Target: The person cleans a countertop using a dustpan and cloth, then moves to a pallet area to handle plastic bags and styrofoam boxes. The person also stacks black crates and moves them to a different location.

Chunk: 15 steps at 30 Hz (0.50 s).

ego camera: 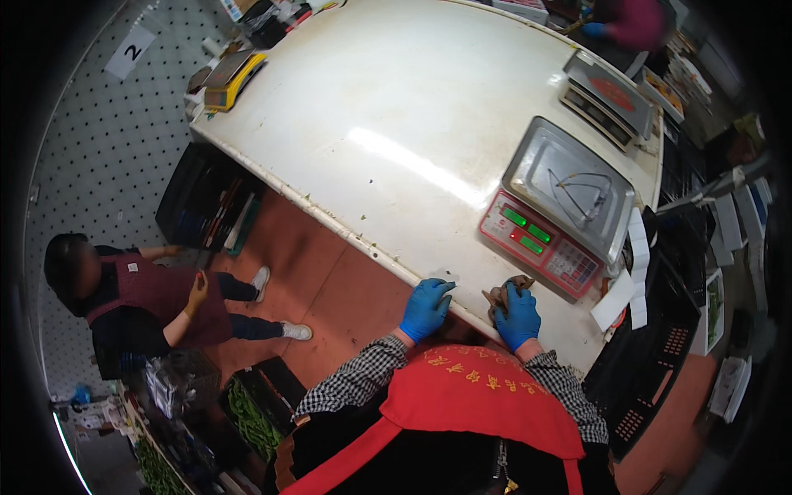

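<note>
Both my hands wear blue gloves at the near edge of a white table (322, 124). My right hand (518, 315) grips a crumpled brown cloth (521, 282) that lies on the table top. Beside it to the left, my left hand (426, 309) rests at the table's edge with its fingers slightly bent; whether a small pale, clear scrap by the fingertips is held cannot be told. A red and white digital scale (532, 241) with lit green displays stands just beyond my right hand. On its metal pan (532, 154) lies a thin looped wire or cord (581, 192).
Another scale (600, 105) stands at the back right, a yellow scale (232, 80) at the far left corner. White paper strips (638, 266) hang beside black crates (656, 346) on the right. A person in an apron (161, 291) stands left, near crates of green vegetables (253, 421). Another person (631, 25) is at upper right.
</note>
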{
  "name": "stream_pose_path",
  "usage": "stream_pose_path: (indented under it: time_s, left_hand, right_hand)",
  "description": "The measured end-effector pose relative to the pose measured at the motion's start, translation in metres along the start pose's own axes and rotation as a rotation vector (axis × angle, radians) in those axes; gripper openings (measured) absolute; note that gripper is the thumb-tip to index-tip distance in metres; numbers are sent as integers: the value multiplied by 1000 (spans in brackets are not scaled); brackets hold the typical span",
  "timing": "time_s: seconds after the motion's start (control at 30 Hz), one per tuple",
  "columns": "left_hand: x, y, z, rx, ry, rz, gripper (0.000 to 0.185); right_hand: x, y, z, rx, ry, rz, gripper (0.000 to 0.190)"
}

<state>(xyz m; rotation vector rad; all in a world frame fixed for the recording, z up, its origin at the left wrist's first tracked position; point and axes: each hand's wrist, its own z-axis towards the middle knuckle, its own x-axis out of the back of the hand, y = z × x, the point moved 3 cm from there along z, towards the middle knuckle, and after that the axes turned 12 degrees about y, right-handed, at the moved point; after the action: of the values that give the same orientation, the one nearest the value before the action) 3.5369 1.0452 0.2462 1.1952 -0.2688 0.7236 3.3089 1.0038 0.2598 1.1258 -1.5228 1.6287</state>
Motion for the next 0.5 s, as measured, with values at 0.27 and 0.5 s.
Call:
stream_pose_path:
  time_s: [0.27, 0.5]
  left_hand:
    - [78, -94, -22, 538, 358, 103, 35]
    - [117, -180, 17, 1007, 571, -35, 74]
  right_hand:
    - [-51, -85, 62, 177, -150, -34, 60]
    - [-89, -156, 103, 412, -138, -22, 58]
